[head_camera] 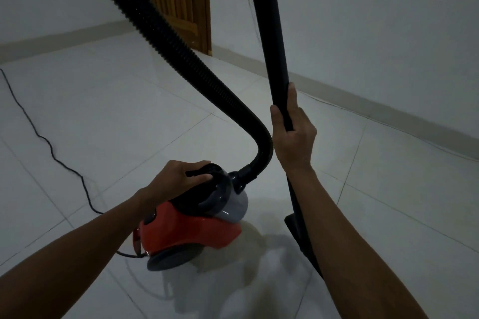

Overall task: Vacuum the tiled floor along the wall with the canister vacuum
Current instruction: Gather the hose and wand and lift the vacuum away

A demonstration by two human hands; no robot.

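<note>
Two hands are busy with one machine. The left hand curls over the black carry handle on top of the red canister vacuum, fingers wrapped round it. The right hand grips the black wand, thumb up one side and fingers round the other, holding it nearly upright. The canister sits on the tiled floor just beside the wand, out towards the middle of the room, its ribbed hose arching up and out of view. The wand's long axis runs from above the camera down to the floor nozzle, which is partly hidden behind the right forearm. The wall and its skirting lie to the right, well apart from the nozzle, so the right hand is the nearer one; the wand would likely need tipping towards the skirting. A power cord trails over the floor to the left.
</note>
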